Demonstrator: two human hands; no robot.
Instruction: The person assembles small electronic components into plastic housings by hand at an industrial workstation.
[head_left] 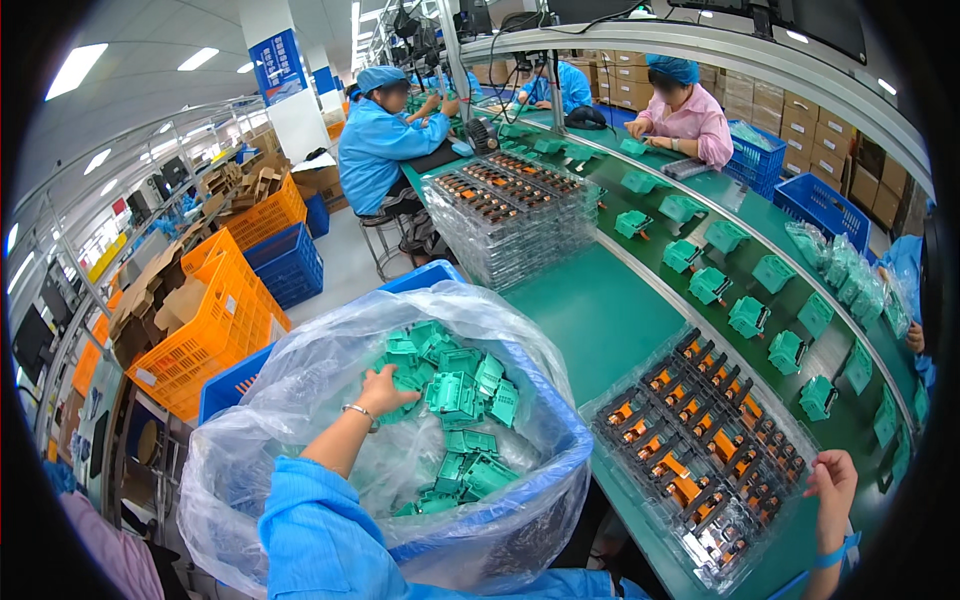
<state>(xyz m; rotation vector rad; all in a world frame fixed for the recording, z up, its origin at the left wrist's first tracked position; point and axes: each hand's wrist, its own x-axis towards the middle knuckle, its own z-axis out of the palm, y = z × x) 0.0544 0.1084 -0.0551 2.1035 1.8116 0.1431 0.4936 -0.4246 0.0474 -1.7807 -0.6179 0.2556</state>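
My left hand (380, 393) reaches into a bag-lined blue crate (530, 470), fingers apart against green plastic housings (455, 395) heaped inside. The wrist wears a bracelet. Whether the fingers grip a housing is not clear. At the right edge of a clear plastic tray (625, 480), my right hand (833, 488) has its fingers loosely bent and apart, with nothing visible between them. A blue band circles that wrist. Black and orange components (690, 480) fill much of the tray; its near end has bare pockets.
A moving-line belt (735, 265) carries several green housings beyond the tray. Stacked filled trays (515, 230) stand on the green table (570, 300). Orange crates (215, 320) with cardboard stand left. Co-workers in blue (385, 150) and pink (690, 125) sit farther along.
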